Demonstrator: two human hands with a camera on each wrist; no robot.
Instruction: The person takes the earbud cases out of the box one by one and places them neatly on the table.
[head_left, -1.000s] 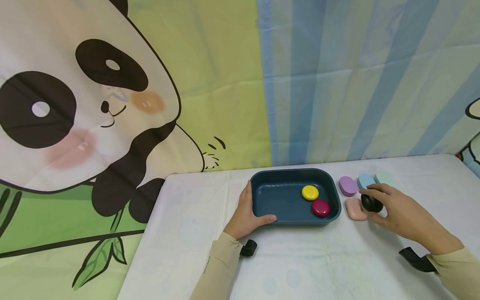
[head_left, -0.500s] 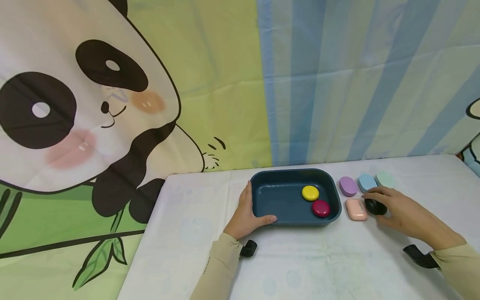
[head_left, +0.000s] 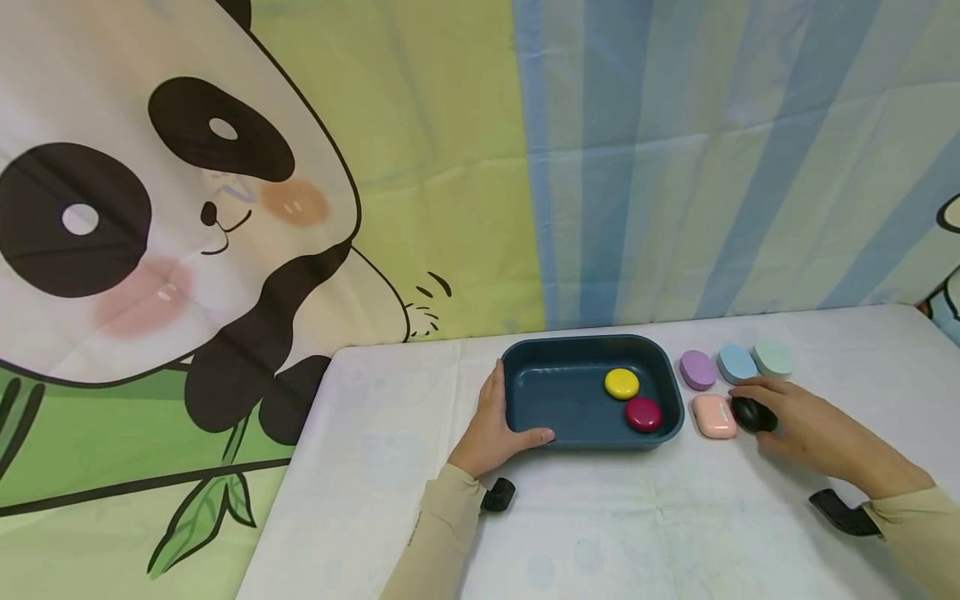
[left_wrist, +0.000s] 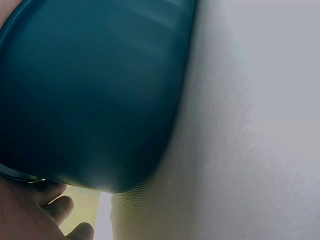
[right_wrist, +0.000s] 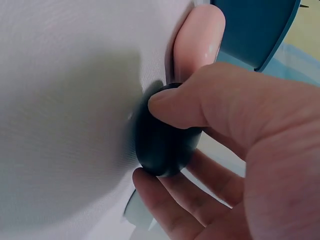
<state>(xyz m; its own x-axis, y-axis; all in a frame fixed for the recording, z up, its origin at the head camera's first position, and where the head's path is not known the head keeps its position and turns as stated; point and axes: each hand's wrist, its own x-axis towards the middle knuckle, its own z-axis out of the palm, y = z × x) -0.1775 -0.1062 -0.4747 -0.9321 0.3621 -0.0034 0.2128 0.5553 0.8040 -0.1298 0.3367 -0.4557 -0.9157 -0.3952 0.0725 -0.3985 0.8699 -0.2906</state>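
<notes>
My left hand (head_left: 493, 427) rests against the left end of a dark blue rectangular plastic bin (head_left: 558, 414); its fingers lie nearly straight along the side wall and the thumb reaches along the front. Inside the bin, toward the right, sit a yellow round piece (head_left: 622, 384) and a dark red one (head_left: 643, 415). With thumb and fingers, my right hand (head_left: 813, 429) pinches a smooth black oval case (right_wrist: 167, 137) low at the white cloth, immediately right of a glossy pink rounded case (head_left: 714, 417). The right wrist view shows its thumb on one side and fingertips on the other.
Behind the pink case, a purple round piece (head_left: 698, 370), a light blue one (head_left: 737, 364) and a mint green one (head_left: 772, 358) stand in a row. A white cloth covers the table (head_left: 592, 517). A printed panda curtain (head_left: 450, 167) hangs along the back edge.
My right hand has lowered and shifted slightly right with the black case, from overlapping the pink case to beside it. The left hand and the bin hold their places.
</notes>
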